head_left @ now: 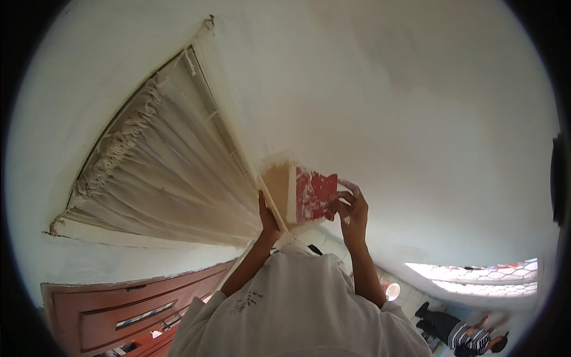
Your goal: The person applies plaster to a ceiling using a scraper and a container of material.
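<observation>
A red flat spreader (pixel 317 193), smeared with white filler, is pinched between the thumb and fingers of my right hand (pixel 352 209). It lies close to the wall, and a pale band (pixel 291 193) runs along its left edge. Left of that shows a tan patch (pixel 275 184) with a ragged upper edge. My left hand (pixel 269 219) is closed at a pale thin strip (pixel 272 201) beside the window frame, thumb pointing up along it. Its other fingers are hidden, so whether the strip is a loose piece or part of the frame I cannot tell.
A gathered pale curtain (pixel 160 154) covers the window at left. Below it stands a reddish-brown door (pixel 137 303). A pale bucket (pixel 391 291) sits on the tiled floor at right. Farther right are a person in a striped top (pixel 470 338) and a bright patterned opening (pixel 482 276).
</observation>
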`<state>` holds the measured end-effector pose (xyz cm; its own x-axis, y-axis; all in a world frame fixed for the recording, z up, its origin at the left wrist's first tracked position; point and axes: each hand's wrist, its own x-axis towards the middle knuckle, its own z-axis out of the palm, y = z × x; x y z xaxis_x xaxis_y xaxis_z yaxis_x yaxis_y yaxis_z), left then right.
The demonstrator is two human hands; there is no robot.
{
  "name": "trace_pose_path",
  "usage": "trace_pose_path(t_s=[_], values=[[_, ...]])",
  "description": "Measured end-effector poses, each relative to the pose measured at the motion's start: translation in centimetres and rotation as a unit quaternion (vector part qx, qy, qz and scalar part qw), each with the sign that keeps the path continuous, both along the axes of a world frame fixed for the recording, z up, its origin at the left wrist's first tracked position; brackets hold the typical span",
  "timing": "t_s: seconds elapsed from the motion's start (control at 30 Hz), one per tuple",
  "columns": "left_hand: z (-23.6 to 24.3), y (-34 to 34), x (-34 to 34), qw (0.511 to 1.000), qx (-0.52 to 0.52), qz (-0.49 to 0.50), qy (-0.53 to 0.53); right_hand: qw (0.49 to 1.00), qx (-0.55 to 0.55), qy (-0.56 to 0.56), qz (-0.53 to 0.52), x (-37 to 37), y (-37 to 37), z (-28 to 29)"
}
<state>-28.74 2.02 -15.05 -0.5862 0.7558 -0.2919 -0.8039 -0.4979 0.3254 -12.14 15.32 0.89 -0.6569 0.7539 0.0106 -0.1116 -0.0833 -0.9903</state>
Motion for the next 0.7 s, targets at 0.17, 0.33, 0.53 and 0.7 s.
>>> trace_pose_path(t_s=[0.17,0.33,0.53,0.7], values=[[0.3,0.6,0.2,0.999,0.033,-0.023,0.021,0.997,0.003,0.057,-0.061,0.1,-1.3,0.8],[1.0,0.5,1.6,0.998,0.018,-0.041,0.035,0.998,-0.014,0.051,-0.022,1.4,-0.5,-0.3],[1.7,0.6,2.0,0.997,0.013,-0.049,0.052,0.988,-0.029,0.148,0.036,2.2,-0.4,-0.5],[2.4,0.9,1.9,0.997,0.012,-0.037,0.070,0.964,-0.028,0.256,0.074,1.4,-0.8,1.0]])
